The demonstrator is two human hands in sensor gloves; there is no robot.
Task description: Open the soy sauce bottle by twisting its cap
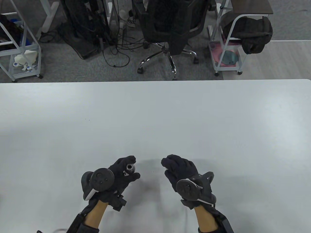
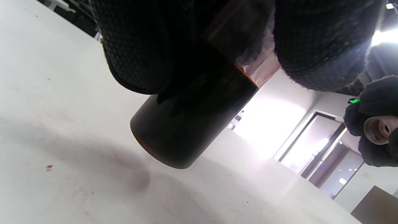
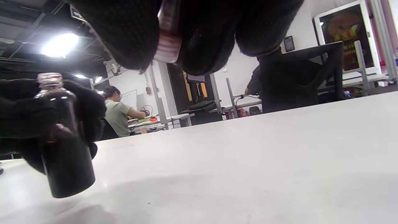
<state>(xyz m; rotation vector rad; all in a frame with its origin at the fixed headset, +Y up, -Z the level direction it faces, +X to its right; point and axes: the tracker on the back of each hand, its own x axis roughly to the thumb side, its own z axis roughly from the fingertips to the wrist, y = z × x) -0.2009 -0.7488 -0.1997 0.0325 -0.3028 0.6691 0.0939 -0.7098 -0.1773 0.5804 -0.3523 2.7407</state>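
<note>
My left hand (image 1: 131,172) grips a small dark soy sauce bottle (image 1: 130,167) around its body and holds it just above the white table (image 1: 155,116). Its neck is bare and open at the top. The left wrist view shows its dark base (image 2: 186,130) under my fingers (image 2: 140,46). The right wrist view shows the bottle (image 3: 67,161) at the left, uncapped. My right hand (image 1: 170,165) is a short way to the right of the bottle and pinches the pale ribbed cap (image 3: 168,46). The cap also shows in the left wrist view (image 2: 377,130). It is hidden in the table view.
The table's far edge (image 1: 155,80) lies well beyond the hands. Behind it stand an office chair (image 1: 170,29), a white cart (image 1: 228,55) at the right and a white rack (image 1: 21,48) at the left.
</note>
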